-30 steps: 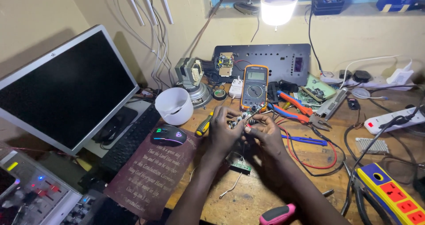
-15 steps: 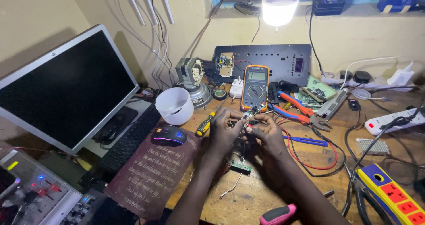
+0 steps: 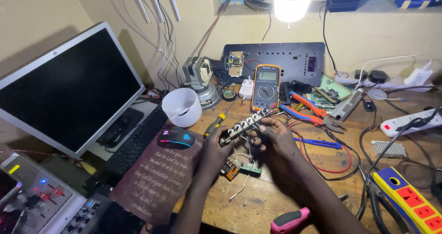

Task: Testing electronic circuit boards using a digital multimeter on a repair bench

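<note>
Both hands hold a long narrow circuit board [image 3: 246, 122] with a row of silver knobs, tilted up to the right above the wooden bench. My left hand [image 3: 215, 147] grips its lower left end. My right hand [image 3: 276, 139] pinches its middle and right part from below. Thin white wires hang from the board to a small green circuit board [image 3: 243, 168] lying on the bench under the hands. An orange multimeter [image 3: 266, 86] stands just beyond the board.
A dark monitor [image 3: 64, 91] and keyboard [image 3: 133, 144] fill the left. A white cup [image 3: 183, 107], a mouse [image 3: 176, 138] on a brown pad, a screwdriver [image 3: 214, 123], pliers [image 3: 308, 112], red wire, power strips [image 3: 407, 202] and a pink-handled tool [image 3: 290, 221] crowd the bench.
The hands have tilted the knob board and lifted its right end a little; they stay in the same spot over the bench.
</note>
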